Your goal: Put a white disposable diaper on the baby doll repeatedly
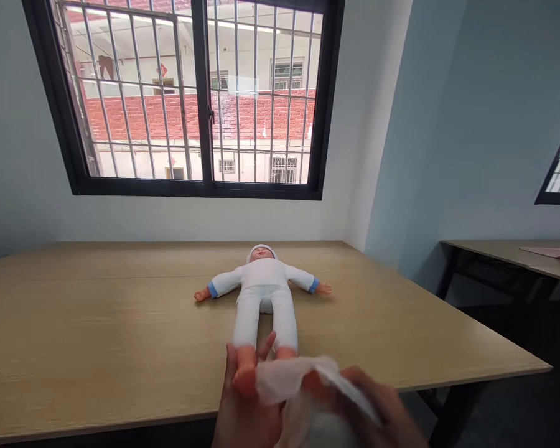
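A baby doll (264, 292) in a white suit and cap with blue cuffs lies on its back, arms spread, its bare feet toward me. My left hand (247, 414) cups the foot on the left from below, thumb on one side and a finger up between the legs. A thin white wipe (289, 379), blurred by motion, hangs across the other foot and hides most of it. My right hand (382, 407) grips this wipe at the lower right; its fingers are smeared and partly covered.
The doll lies on a wooden table (121, 336) whose near edge runs just below the feet. Behind it stand a wall and a barred, black-framed window (205, 143). At the right is a second table (494, 252) with a pink cloth (553, 252).
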`<state>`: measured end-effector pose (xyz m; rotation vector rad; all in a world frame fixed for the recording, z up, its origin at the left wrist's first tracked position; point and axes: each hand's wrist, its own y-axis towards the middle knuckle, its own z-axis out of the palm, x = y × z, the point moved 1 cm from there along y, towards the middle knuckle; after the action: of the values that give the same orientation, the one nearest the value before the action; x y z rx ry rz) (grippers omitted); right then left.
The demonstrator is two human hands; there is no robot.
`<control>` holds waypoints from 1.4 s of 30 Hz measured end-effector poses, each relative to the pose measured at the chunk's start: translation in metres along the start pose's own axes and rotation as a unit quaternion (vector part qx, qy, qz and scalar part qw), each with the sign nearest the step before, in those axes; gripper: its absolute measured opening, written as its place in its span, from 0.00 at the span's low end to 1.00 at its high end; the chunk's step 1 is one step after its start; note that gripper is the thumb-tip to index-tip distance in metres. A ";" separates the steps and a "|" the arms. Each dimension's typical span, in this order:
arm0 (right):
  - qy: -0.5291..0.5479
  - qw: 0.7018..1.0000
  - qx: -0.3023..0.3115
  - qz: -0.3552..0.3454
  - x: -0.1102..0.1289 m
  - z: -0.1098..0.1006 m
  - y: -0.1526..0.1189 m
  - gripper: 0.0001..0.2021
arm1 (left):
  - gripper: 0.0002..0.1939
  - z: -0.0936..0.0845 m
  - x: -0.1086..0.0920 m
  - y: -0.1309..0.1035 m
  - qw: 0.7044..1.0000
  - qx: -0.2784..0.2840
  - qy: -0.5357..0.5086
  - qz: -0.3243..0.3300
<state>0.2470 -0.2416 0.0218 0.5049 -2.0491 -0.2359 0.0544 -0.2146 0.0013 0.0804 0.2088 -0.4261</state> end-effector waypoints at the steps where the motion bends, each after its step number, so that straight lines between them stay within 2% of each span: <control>1: -0.046 0.999 -0.024 0.005 0.000 -0.019 0.004 0.17 | 0.28 0.001 -0.002 0.000 1.000 0.002 0.007 -0.016; 3: -0.140 0.987 -0.076 0.019 0.002 -0.065 0.018 0.18 | 0.34 0.002 -0.007 0.002 0.998 0.012 0.025 -0.063; 5: -0.241 0.955 -0.158 0.064 0.006 -0.118 0.039 0.19 | 0.36 0.004 -0.014 0.004 0.995 0.024 0.040 -0.085; 6: -0.305 0.925 -0.205 0.101 0.010 -0.144 0.050 0.18 | 0.36 0.006 -0.018 0.005 0.995 0.030 0.044 -0.085; 7: -0.377 0.881 -0.253 0.131 0.014 -0.168 0.059 0.17 | 0.36 0.008 -0.021 0.007 0.995 0.035 0.049 -0.084; 8: -0.452 0.833 -0.276 0.160 0.020 -0.189 0.068 0.16 | 0.36 0.010 -0.023 0.009 0.994 0.041 0.054 -0.083; 9: -0.511 0.796 -0.283 0.158 0.026 -0.204 0.076 0.17 | 0.35 0.014 -0.026 0.010 0.994 0.046 0.060 -0.083; 10: -0.553 0.759 -0.310 0.146 0.033 -0.215 0.081 0.18 | 0.35 0.018 -0.028 0.012 0.993 0.052 0.067 -0.082; 12: -0.608 0.710 -0.334 0.118 0.042 -0.219 0.090 0.19 | 0.35 0.029 -0.031 0.016 0.991 0.062 0.086 -0.077; 13: -0.623 0.698 -0.335 0.109 0.044 -0.212 0.092 0.18 | 0.35 0.035 -0.033 0.017 0.990 0.068 0.099 -0.074; 15: -0.638 0.704 -0.294 0.106 0.038 -0.186 0.095 0.16 | 0.35 0.047 -0.038 0.021 0.987 0.083 0.121 -0.063; 17: -0.632 0.749 -0.182 0.085 0.021 -0.144 0.094 0.16 | 0.33 0.059 -0.044 0.025 0.984 0.098 0.138 -0.054; 20: -0.590 0.805 -0.014 0.068 -0.019 -0.073 0.083 0.21 | 0.31 0.075 -0.053 0.032 0.980 0.115 0.155 -0.048; 21: -0.565 0.822 0.025 0.068 -0.034 -0.051 0.078 0.22 | 0.31 0.079 -0.056 0.035 0.979 0.120 0.160 -0.047; 23: -0.537 0.837 0.065 0.084 -0.059 -0.017 0.067 0.24 | 0.30 0.088 -0.063 0.040 0.976 0.129 0.167 -0.046; 25: -0.543 0.831 0.072 0.100 -0.076 0.004 0.058 0.30 | 0.30 0.096 -0.070 0.046 0.974 0.138 0.174 -0.045; 28: -0.558 0.819 0.062 0.123 -0.084 0.015 0.051 0.32 | 0.27 0.107 -0.079 0.054 0.972 0.139 0.185 -0.041; 32: -0.545 0.827 0.077 0.119 -0.078 0.019 0.050 0.33 | 0.24 0.119 -0.087 0.063 0.970 0.137 0.195 -0.047; 38: -0.459 0.876 0.123 0.080 -0.056 0.033 0.042 0.36 | 0.25 0.131 -0.096 0.075 0.966 0.154 0.204 -0.045; 42: -0.391 0.904 0.164 0.049 -0.042 0.045 0.043 0.36 | 0.25 0.137 -0.097 0.081 0.968 0.146 0.196 -0.053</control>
<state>0.2161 -0.1860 -0.0180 0.5631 -2.9244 -0.0223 0.0267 -0.1189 0.1591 0.4462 0.5419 -0.5440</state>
